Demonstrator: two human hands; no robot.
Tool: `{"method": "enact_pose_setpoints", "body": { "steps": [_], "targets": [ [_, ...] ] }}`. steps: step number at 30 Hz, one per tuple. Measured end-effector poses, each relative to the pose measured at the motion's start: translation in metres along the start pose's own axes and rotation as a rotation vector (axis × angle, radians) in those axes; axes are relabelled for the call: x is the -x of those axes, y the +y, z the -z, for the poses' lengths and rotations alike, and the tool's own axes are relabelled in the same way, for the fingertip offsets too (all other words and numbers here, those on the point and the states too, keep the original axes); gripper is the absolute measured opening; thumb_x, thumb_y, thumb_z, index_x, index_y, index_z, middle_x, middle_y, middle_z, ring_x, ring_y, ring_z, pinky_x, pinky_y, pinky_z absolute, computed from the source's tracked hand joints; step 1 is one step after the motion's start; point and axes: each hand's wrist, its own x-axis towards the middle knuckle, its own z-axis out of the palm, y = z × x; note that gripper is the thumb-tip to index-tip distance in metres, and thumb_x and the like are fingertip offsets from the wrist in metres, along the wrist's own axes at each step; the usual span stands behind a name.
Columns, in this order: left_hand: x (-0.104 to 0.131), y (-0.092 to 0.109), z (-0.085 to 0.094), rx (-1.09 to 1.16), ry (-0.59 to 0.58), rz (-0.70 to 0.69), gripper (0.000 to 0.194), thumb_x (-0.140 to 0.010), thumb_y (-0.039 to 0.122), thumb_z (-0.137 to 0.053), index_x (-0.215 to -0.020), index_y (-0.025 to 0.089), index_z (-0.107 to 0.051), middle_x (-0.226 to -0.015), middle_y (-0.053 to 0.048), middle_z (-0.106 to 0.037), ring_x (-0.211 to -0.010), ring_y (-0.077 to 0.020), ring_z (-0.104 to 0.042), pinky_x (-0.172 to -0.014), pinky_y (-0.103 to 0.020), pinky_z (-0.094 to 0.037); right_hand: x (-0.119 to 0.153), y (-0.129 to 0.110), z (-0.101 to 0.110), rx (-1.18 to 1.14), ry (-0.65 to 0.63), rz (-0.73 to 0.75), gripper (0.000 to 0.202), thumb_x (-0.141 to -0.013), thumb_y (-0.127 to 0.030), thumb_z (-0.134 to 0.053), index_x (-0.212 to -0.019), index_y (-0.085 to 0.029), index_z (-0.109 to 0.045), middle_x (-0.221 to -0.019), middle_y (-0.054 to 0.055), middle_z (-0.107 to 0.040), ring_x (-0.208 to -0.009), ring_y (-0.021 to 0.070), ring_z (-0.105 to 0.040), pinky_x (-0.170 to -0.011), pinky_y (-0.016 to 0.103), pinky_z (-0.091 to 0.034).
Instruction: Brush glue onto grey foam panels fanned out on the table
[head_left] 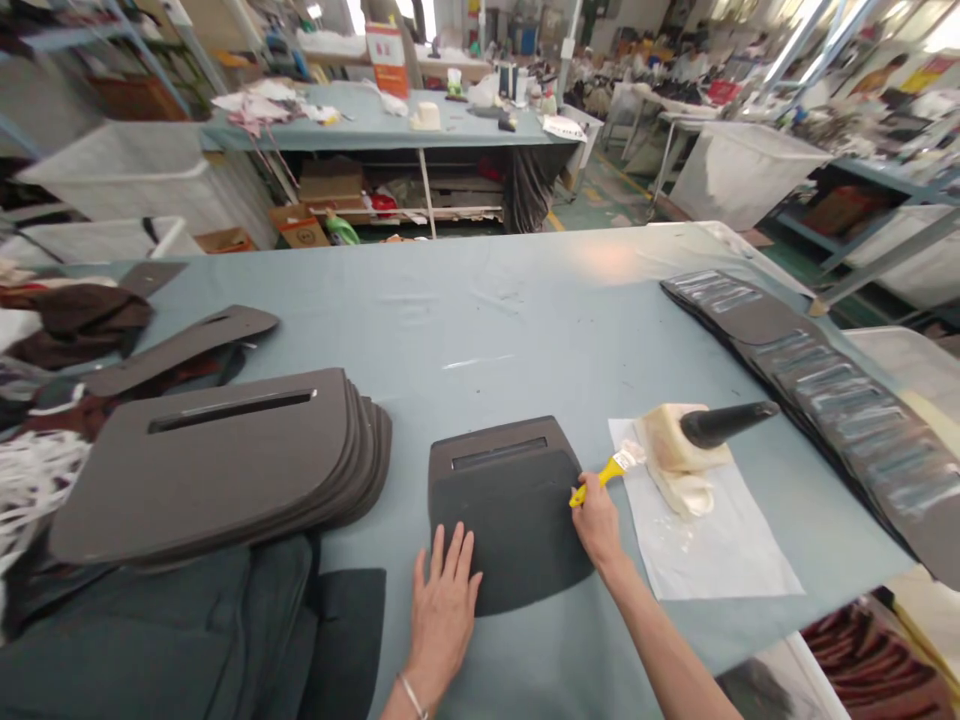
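A dark panel (517, 525) with a slotted brown-grey top edge lies flat on the blue-green table. On its lower left edge rests my left hand (444, 610), fingers spread, holding nothing. My right hand (598, 520) is at the panel's right edge, fingers closed round a yellow-handled brush (600, 482). The brush's bristles point up and right, towards a cream block-like container (667, 440) with a black handle-like piece sticking out. That container stands on a white sheet (720, 550).
Slotted brown-grey pieces (225, 470) are stacked at the left, above folded dark fabric (165, 630). Overlapping panels with shiny slots (847, 390) run along the right side. Beyond the table (375, 310) stand another worktable (345, 125) and white bins (742, 175).
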Motion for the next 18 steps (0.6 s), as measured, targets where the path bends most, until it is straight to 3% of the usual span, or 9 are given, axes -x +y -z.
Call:
{"method": "enact_pose_setpoints", "body": {
  "steps": [5, 8, 10, 12, 14, 16, 18],
  "targets": [
    [0.0, 0.002, -0.003, 0.007, -0.003, 0.007, 0.052, -0.09, 0.024, -0.038, -0.142, 0.026, -0.033, -0.149, -0.004, -0.032, -0.14, -0.0286, -0.022, -0.107, -0.052, -0.03, -0.003, 0.0, -0.001, 0.08, 0.021, 0.02, 0.026, -0.087, -0.01, -0.038, -0.109, -0.014, -0.05, -0.09, 0.009, -0.057, -0.074, 0.0166, -0.054, -0.059, 0.024, -0.036],
    [0.0, 0.008, 0.002, 0.045, 0.011, 0.042, 0.051, -0.089, 0.023, -0.04, -0.14, 0.025, -0.037, -0.148, -0.005, -0.034, -0.138, -0.0291, -0.027, -0.104, -0.051, -0.035, -0.004, -0.003, 0.01, 0.187, 0.105, 0.093, 0.021, -0.088, -0.023, -0.045, -0.104, -0.013, -0.054, -0.092, 0.012, -0.058, -0.079, 0.02, -0.053, -0.063, 0.027, -0.037],
    [-0.002, 0.008, 0.013, 0.094, 0.045, 0.072, 0.049, -0.088, 0.025, -0.043, -0.137, 0.024, -0.042, -0.144, -0.007, -0.041, -0.133, -0.0282, -0.035, -0.101, -0.049, -0.039, -0.008, -0.008, 0.021, 0.27, 0.188, 0.122, 0.026, -0.088, -0.035, -0.05, -0.098, -0.013, -0.058, -0.083, 0.012, -0.058, -0.078, 0.0232, -0.053, -0.063, 0.03, -0.037],
    [-0.006, 0.0, 0.035, 0.135, 0.117, 0.108, 0.047, -0.089, 0.026, -0.044, -0.135, 0.023, -0.043, -0.14, -0.008, -0.046, -0.128, -0.0249, -0.042, -0.1, -0.046, -0.041, -0.016, -0.02, 0.033, 0.271, 0.253, 0.171, 0.037, -0.089, -0.046, -0.047, -0.092, -0.012, -0.061, -0.071, 0.01, -0.055, -0.073, 0.0242, -0.052, -0.061, 0.031, -0.036],
    [-0.012, -0.019, 0.065, 0.137, 0.22, 0.153, 0.045, -0.089, 0.022, -0.043, -0.134, 0.023, -0.044, -0.137, -0.008, -0.047, -0.127, -0.0226, -0.043, -0.101, -0.044, -0.04, -0.027, -0.044, 0.047, 0.144, 0.296, 0.284, 0.046, -0.09, -0.052, -0.043, -0.098, -0.011, -0.062, -0.072, 0.01, -0.057, -0.071, 0.0235, -0.053, -0.062, 0.032, -0.039],
    [-0.016, -0.052, 0.1, 0.109, 0.343, 0.233, 0.041, -0.089, 0.022, -0.044, -0.13, 0.023, -0.047, -0.136, -0.009, -0.048, -0.127, -0.0224, -0.042, -0.101, -0.044, -0.039, -0.039, -0.083, 0.063, -0.046, 0.323, 0.367, 0.05, -0.091, -0.052, -0.038, -0.109, -0.012, -0.061, -0.082, 0.012, -0.061, -0.074, 0.0227, -0.056, -0.065, 0.032, -0.042],
    [-0.017, -0.094, 0.132, 0.063, 0.466, 0.345, 0.036, -0.089, 0.023, -0.045, -0.125, 0.022, -0.05, -0.133, -0.01, -0.049, -0.126, -0.023, -0.041, -0.102, -0.044, -0.037, -0.049, -0.139, 0.08, -0.255, 0.305, 0.403, 0.047, -0.092, -0.051, -0.037, -0.113, -0.015, -0.06, -0.091, 0.012, -0.063, -0.077, 0.0218, -0.058, -0.069, 0.032, -0.044]
  ]
}}
